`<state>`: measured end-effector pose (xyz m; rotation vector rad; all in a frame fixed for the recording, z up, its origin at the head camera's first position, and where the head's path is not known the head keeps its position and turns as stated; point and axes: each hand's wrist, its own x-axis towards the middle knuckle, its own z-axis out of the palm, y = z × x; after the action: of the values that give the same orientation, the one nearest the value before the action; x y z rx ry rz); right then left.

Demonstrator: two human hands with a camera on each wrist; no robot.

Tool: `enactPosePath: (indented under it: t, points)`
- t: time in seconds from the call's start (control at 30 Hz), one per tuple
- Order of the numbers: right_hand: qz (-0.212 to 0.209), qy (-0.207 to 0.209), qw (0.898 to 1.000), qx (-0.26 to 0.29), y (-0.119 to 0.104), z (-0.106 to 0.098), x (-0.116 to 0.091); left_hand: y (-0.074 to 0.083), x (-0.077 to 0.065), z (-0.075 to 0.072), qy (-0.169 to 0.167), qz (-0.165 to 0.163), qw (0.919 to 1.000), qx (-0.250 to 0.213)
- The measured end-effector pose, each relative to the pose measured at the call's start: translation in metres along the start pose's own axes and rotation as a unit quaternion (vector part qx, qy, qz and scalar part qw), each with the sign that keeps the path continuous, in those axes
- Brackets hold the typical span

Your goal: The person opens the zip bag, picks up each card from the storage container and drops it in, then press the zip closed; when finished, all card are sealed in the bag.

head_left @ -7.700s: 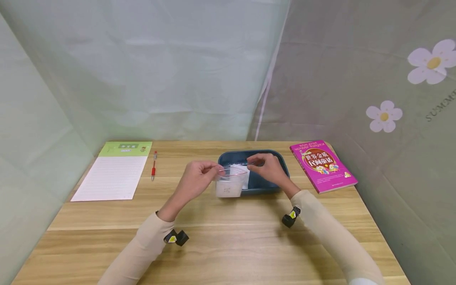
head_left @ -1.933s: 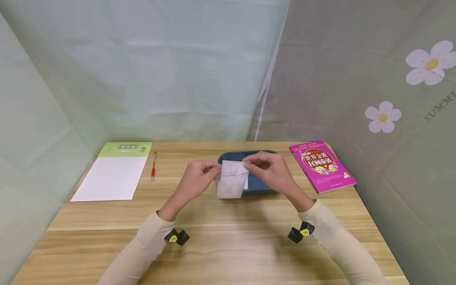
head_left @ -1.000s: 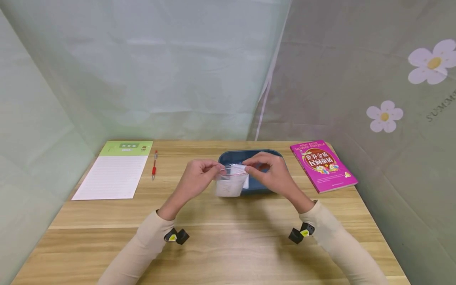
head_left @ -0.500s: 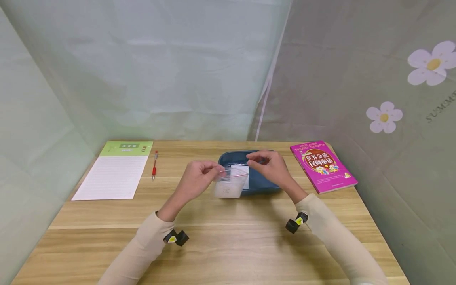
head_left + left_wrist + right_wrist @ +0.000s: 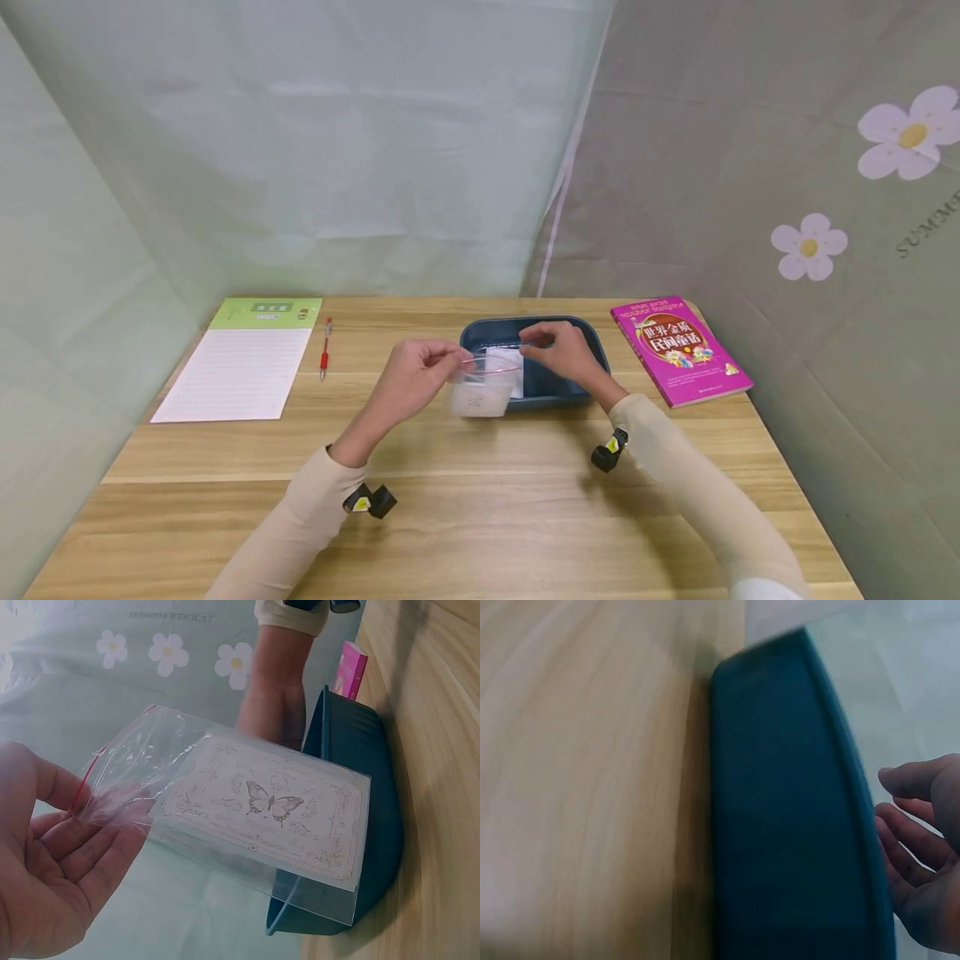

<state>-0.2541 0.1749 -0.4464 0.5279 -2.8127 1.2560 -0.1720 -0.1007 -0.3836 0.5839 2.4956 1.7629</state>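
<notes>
My left hand (image 5: 420,375) pinches the upper left edge of a clear zip bag (image 5: 142,765) with a red seal line. Inside the bag lies a whitish card (image 5: 262,817) printed with a butterfly and an ornate border. The bag hangs at the front left of a dark blue plastic basin (image 5: 558,403), its mouth parted. My right hand (image 5: 566,354) is over the basin, thumb and fingers apart and loosely bent, with nothing seen between them. White cards or papers (image 5: 517,385) lie in the basin's left part, partly hidden behind the bag.
A green-topped lined writing pad (image 5: 232,371) lies at the left of the wooden table (image 5: 480,517), with a red pen (image 5: 324,354) beside it. At the right is a pink book (image 5: 678,350). Fabric walls (image 5: 360,167) enclose the back and sides.
Around two seconds ago my right hand held a white card at the bag's mouth; the card went down into the bag. My right hand then let go and drew back rightward over the basin.
</notes>
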Motion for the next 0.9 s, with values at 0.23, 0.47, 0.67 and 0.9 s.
enactPosePath:
  t: [0.23, 0.47, 0.67, 0.9]
  points:
    - [0.026, -0.010, 0.999, -0.016, 0.015, 0.009, 0.011, 0.000, 0.000, 0.000, 0.000, 0.002, 1.0000, 0.009]
    - [0.041, -0.024, 0.998, -0.039, 0.025, 0.017, 0.019, 0.000, -0.001, 0.000, -0.005, 0.001, 1.0000, 0.007]
    - [0.052, -0.031, 0.996, -0.060, 0.029, 0.022, 0.022, 0.000, -0.001, -0.001, -0.006, 0.003, 0.9999, 0.010]
    - [0.065, -0.037, 0.995, -0.070, 0.030, 0.023, 0.024, 0.000, -0.001, -0.001, -0.006, 0.009, 0.9999, 0.012]
